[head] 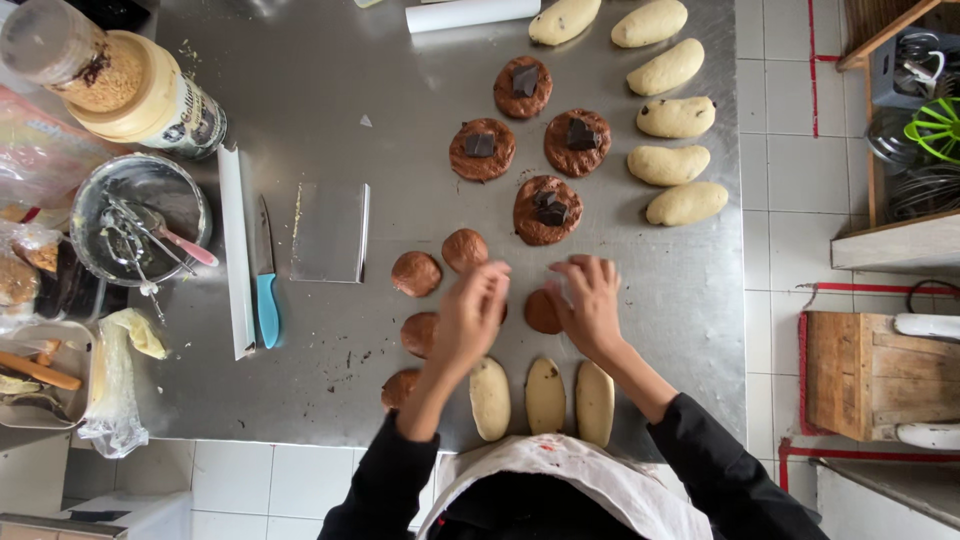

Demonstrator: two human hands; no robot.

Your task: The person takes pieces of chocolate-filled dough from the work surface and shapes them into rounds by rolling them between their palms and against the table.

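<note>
A steel table stands on a white tiled floor, seen from straight above. The left hand and right hand meet near the table's front edge, fingers curled inward over a brown dough piece that lies just left of the right hand, touching it. Whether either grip is pinched on dough or only resting on it cannot be told; the left fingers bend loosely and the right fingertips seem to press at the piece's edge.

Around the hands lie four more brown dough balls, and in front of the person three pale oval loaves side by side. Further up the table sit four flattened brown discs, each topped with a dark chocolate square. To their right runs a curved row of pale loaves.

On the left lie a blue-handled knife, a flat metal scraper, a metal bowl with a whisk, and a large jar.

Judging by the finished discs, the piece wants pressing evenly from the middle outward, both hands working together, so the round stays of even thickness and wide enough to carry its chocolate square. It should be kept clear of the neighbouring balls so they do not stick.
</note>
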